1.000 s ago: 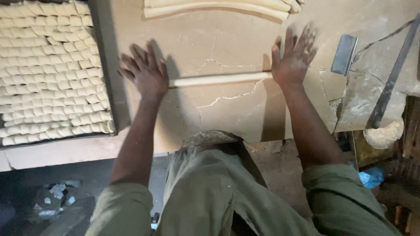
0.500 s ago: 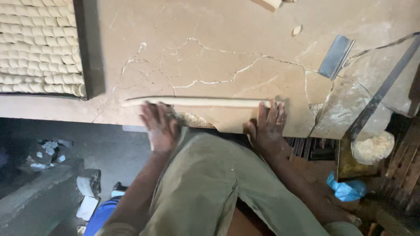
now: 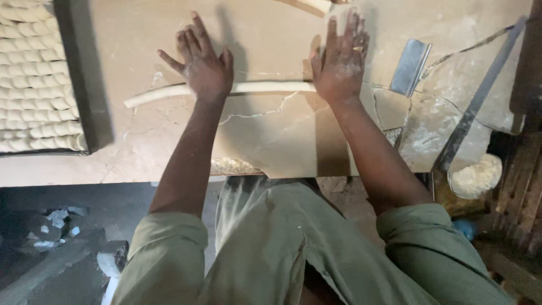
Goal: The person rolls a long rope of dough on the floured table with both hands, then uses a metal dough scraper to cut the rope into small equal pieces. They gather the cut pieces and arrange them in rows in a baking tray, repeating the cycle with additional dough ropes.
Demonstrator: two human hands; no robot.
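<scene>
Dough rope (image 3: 158, 94) lies left-right across the cracked slab (image 3: 271, 141). Left hand (image 3: 204, 66) and right hand (image 3: 340, 59) both flat on it, fingers spread wide, gripping nothing. Rope's free end runs out left, past the left hand.

Ahead of both hands the worktop (image 3: 265, 34) lies bare up to more dough strips (image 3: 313, 5) at the far edge. A dark-rimmed tray (image 3: 84, 73) of dough pieces walls off the left; a metal scraper (image 3: 410, 66) and long metal bar (image 3: 480, 96) crowd the right.
</scene>
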